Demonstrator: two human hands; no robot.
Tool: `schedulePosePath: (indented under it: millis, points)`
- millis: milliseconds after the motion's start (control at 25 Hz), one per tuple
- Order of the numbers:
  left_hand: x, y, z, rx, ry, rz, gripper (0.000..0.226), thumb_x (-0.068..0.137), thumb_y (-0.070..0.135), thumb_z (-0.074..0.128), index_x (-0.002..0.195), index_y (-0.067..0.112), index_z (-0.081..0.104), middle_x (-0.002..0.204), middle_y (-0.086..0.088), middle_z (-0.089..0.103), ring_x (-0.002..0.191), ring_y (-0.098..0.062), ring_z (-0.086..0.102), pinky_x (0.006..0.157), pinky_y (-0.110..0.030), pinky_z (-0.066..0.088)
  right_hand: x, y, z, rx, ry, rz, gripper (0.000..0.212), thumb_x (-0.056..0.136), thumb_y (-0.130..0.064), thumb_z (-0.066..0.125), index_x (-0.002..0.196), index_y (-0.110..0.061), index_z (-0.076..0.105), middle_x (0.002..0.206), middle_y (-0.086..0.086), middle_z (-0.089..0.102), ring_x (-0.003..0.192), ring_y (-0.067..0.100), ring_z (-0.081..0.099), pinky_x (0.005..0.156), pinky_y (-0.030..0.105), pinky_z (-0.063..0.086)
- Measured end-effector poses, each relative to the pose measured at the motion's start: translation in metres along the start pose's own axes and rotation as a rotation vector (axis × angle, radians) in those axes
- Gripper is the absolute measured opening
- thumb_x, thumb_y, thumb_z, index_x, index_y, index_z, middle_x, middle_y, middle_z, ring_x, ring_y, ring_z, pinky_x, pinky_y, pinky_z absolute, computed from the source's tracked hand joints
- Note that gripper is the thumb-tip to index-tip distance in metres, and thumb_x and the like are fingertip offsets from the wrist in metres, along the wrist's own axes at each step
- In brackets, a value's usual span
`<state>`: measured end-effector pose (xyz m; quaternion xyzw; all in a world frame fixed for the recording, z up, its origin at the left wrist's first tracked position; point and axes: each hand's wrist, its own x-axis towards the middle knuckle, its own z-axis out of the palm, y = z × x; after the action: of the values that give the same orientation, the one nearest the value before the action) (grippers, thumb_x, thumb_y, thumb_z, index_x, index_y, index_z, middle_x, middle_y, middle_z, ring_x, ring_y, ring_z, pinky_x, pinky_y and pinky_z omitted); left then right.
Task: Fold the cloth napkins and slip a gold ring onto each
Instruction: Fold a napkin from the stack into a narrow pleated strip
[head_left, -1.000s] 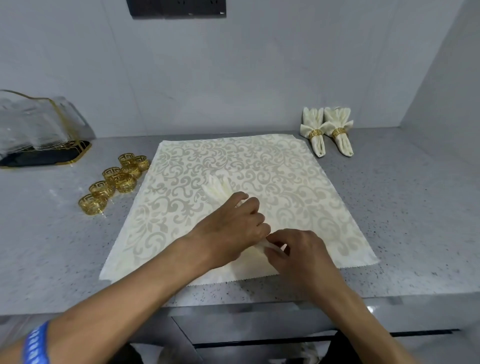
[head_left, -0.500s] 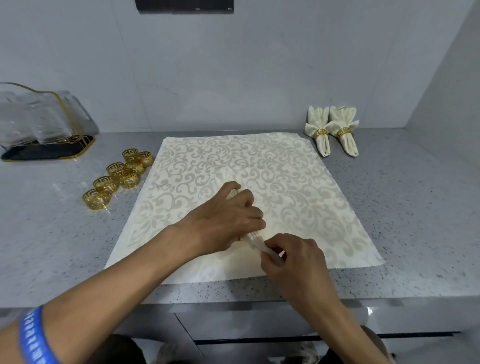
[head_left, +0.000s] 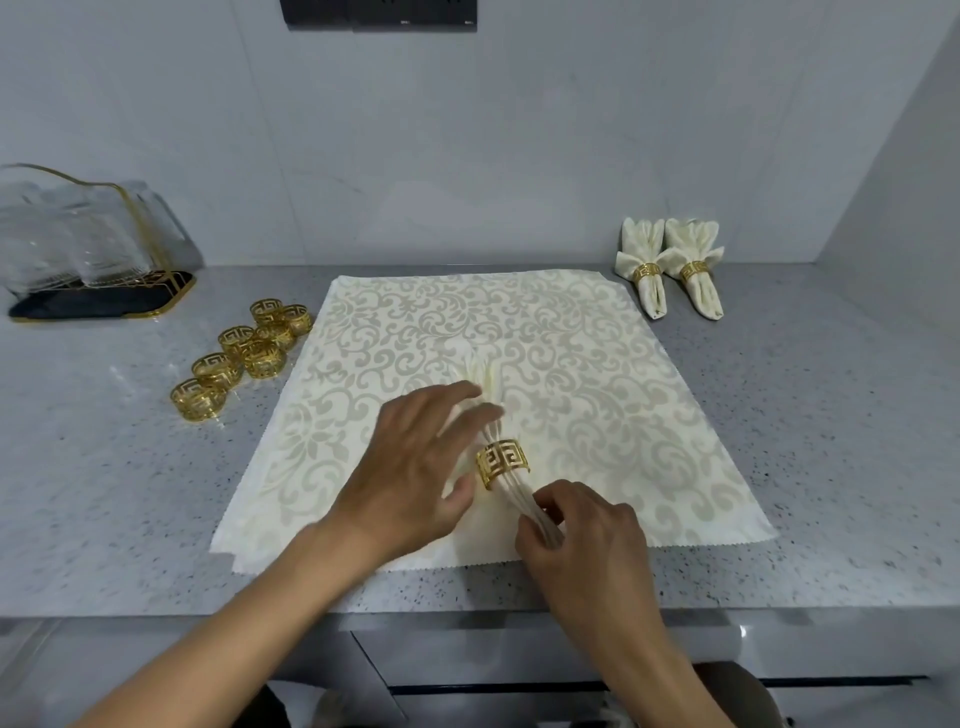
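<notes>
A cream folded napkin (head_left: 485, 379) lies on top of a flat patterned cream cloth (head_left: 597, 395) spread over the counter. A gold ring (head_left: 503, 462) sits around the napkin's narrow lower part. My right hand (head_left: 576, 530) pinches the napkin's tail just below the ring. My left hand (head_left: 415, 467) hovers with spread, straight fingers over the napkin left of the ring, the fingertips touching the cloth. Several loose gold rings (head_left: 244, 353) lie on the counter to the left.
Two ringed napkins (head_left: 670, 265) lie at the back right near the wall. A clear holder on a black gold-edged tray (head_left: 98, 301) stands at the back left. The grey speckled counter (head_left: 831, 441) ends in a front edge below my arms.
My left hand has let go and opened, uncovering the gold ring, which now shows on the napkin. My right hand keeps hold of the tail. The camera has moved closer.
</notes>
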<state>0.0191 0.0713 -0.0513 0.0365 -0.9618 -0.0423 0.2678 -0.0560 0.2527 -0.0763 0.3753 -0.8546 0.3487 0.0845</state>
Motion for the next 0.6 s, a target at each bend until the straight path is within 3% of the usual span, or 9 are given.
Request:
schedulePosePath:
  millis: [120,240,360,440,600]
  points:
    - [-0.013,0.002,0.002,-0.154,0.062,-0.373,0.034,0.085,0.022,0.067,0.118,0.026,0.056,0.117,0.013,0.058,0.110,-0.014,0.050,0.088,-0.032,0.035,0.003,-0.007,-0.006,-0.025,-0.052,0.017,0.030,0.089,-0.052,0.055,0.088,-0.024,0.066,0.080,-0.011,0.066,0.061,0.008,0.059,0.067,0.035,0.047]
    - [-0.002,-0.007,0.010,-0.426,-0.053,-0.481,0.035,0.092,0.023,0.063,0.126,0.031,0.054,0.123,0.021,0.056,0.112,-0.005,0.050,0.092,-0.026,0.041,0.041,0.000,-0.015,0.161,-0.065,0.094,0.014,0.096,-0.032,0.057,0.104,-0.025,0.066,0.098,-0.016,0.066,0.075,0.002,0.060,0.073,0.031,0.052]
    - [0.015,-0.013,0.013,-0.625,-0.115,-0.457,0.042,0.091,0.016,0.064,0.126,0.036,0.054,0.123,0.027,0.055,0.108,0.005,0.052,0.080,-0.012,0.039,0.086,0.009,-0.012,0.396,-0.287,0.109,0.037,0.089,-0.004,0.059,0.121,-0.024,0.061,0.117,-0.013,0.064,0.082,0.002,0.062,0.081,0.024,0.052]
    - [0.022,-0.014,0.015,-0.707,-0.108,-0.464,0.044,0.086,0.010,0.068,0.121,0.034,0.059,0.112,0.023,0.062,0.100,0.002,0.057,0.072,-0.010,0.040,0.099,0.009,-0.006,0.586,-0.386,0.126,0.044,0.083,0.002,0.064,0.119,-0.024,0.062,0.110,-0.009,0.064,0.075,0.005,0.062,0.077,0.024,0.053]
    - [0.024,-0.021,0.016,-0.671,-0.021,-0.463,0.025,0.081,0.009,0.074,0.095,0.028,0.070,0.082,0.013,0.063,0.076,-0.004,0.058,0.067,-0.012,0.041,0.099,0.021,-0.002,0.643,-0.312,0.130,0.028,0.078,0.002,0.072,0.098,-0.018,0.067,0.073,-0.005,0.058,0.059,0.007,0.053,0.062,0.023,0.048]
